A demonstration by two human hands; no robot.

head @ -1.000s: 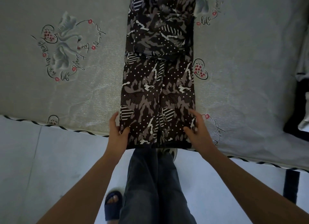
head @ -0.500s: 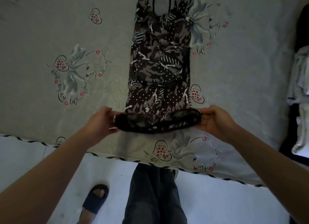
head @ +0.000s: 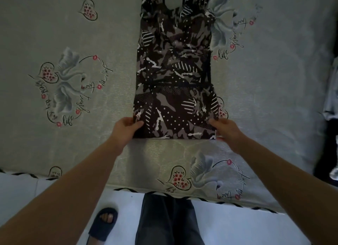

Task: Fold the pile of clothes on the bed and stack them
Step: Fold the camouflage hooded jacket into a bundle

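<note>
A dark patterned garment [head: 174,61] with camouflage shapes, dots and stripes lies lengthwise on the bed [head: 54,144], running away from me. Its near end is folded up over the middle, so the fold forms the near edge. My left hand [head: 126,128] pinches the left corner of that fold, thumb on top of the cloth. My right hand [head: 225,130] holds the right corner the same way. The garment's far end runs out of the top of the view.
The grey bedsheet is printed with swans, hearts and script. More clothes [head: 332,98], pale over dark, lie at the bed's right edge. The bed's near edge [head: 128,189] has a black-and-white trim; below it are my legs and a sandalled foot [head: 105,222] on a white floor.
Both hands lifted the garment's near end off the bed edge and carried it away from me, laying it over the middle. The garment is now shorter, with its fold farther onto the bed.
</note>
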